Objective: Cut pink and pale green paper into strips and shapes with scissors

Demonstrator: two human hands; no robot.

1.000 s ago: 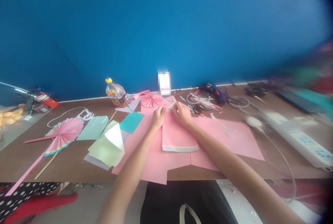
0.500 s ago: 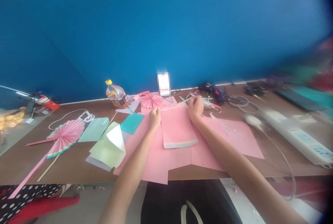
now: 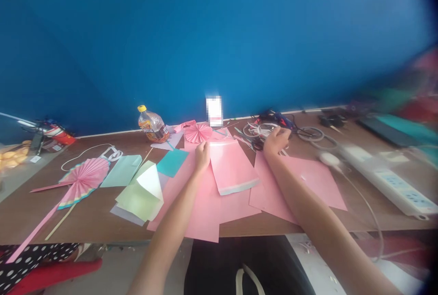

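Note:
A pink paper sheet (image 3: 234,167) with pale strips along its top and bottom edges lies over larger pink sheets (image 3: 201,213). My left hand (image 3: 202,155) is closed on its upper left corner, fingers pinched together. Off to the right of the sheet, my right hand (image 3: 278,140) hovers over a heap of thin white strips (image 3: 255,130) and cables. Its fingers stretch rightward, somewhat apart, and I make out nothing held in them. Behind the sheet rests a folded pink paper fan (image 3: 198,133).
Left of me lie a larger pink fan (image 3: 85,176), green paper (image 3: 143,194) and a teal sheet (image 3: 173,162). A yellow-capped bottle (image 3: 153,126) stands by the blue wall. A power strip (image 3: 400,185) with a white cable lies on the right.
My right hand has left the pink sheet's upper right corner and moved right to the strips, its fingers loosening. The sheet's right side has shifted slightly; my left hand stays on its corner.

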